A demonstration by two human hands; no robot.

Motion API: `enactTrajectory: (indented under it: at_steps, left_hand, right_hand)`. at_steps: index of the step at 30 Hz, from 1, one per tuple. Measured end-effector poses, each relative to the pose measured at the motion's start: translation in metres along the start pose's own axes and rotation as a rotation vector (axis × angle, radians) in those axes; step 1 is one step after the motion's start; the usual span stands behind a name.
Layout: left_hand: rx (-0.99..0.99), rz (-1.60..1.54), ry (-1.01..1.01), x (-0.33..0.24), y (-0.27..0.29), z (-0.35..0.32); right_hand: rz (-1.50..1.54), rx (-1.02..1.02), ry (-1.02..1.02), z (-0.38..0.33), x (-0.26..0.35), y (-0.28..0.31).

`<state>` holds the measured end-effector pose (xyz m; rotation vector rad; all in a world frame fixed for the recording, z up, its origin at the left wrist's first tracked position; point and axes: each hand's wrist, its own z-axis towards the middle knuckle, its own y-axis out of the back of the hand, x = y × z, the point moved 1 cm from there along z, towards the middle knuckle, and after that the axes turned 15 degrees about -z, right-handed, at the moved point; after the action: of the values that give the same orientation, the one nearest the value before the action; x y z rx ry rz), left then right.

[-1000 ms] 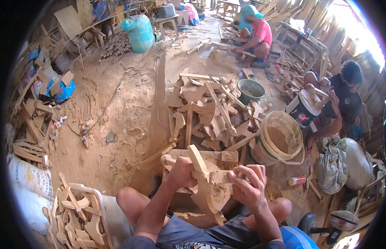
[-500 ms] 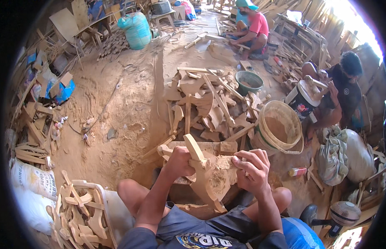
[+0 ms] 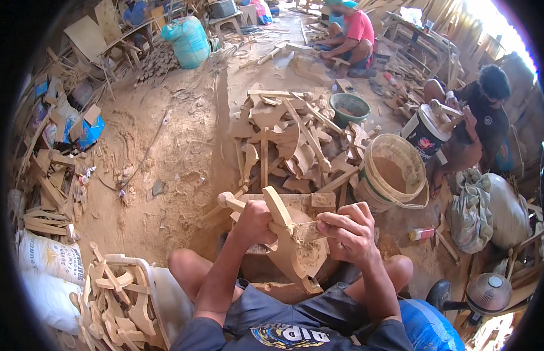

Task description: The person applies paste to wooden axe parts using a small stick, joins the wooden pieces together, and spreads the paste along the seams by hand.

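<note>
Between my bent knees I hold a curved, carved wooden piece [image 3: 288, 256] with a flat bar sticking up from it. My left hand [image 3: 254, 224] is closed round its left side, and a rounded wooden end pokes out beyond the fist. My right hand [image 3: 349, 235] pinches the end of a dusty tan strip [image 3: 307, 231] that looks like sandpaper, lying against the piece's upper right. Dust coats the hollow below the strip. Behind the piece sits a low wooden block [image 3: 323, 200].
A heap of cut wooden parts [image 3: 283, 134] lies ahead, beside a dusty bucket [image 3: 394, 175] and a green basin [image 3: 349, 108]. At my left stands a pale bin [image 3: 169, 286] of wooden parts; at my right, a small fan [image 3: 488, 292]. Two co-workers [image 3: 491, 111] [image 3: 355, 41] sit farther off.
My right hand has shifted slightly left and turned, and the strip now shows narrower, nearly edge-on. My left hand keeps its grip on the wooden piece. The whole view has tilted slightly.
</note>
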<state>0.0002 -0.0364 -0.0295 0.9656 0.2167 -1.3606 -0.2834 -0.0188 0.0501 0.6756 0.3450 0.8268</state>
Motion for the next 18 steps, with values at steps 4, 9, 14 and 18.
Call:
enactTrajectory:
  at_steps: [4,9,14,18]
  left_hand:
    - [0.008,-0.056,0.027,0.003,-0.001,-0.004]
    - [0.000,-0.124,0.021,0.001,-0.001,-0.003]
    - [-0.149,-0.366,0.067,0.014,0.000,-0.011]
    - [-0.084,-0.313,0.023,0.013,0.000,-0.008]
  right_hand:
    - [-0.012,-0.022,0.049,0.001,-0.004,0.000]
    - [0.036,-0.016,0.065,0.006,-0.003,0.005]
    - [0.073,0.004,0.040,0.006,-0.004,0.004]
    - [0.133,-0.094,-0.061,0.007,-0.007,0.006]
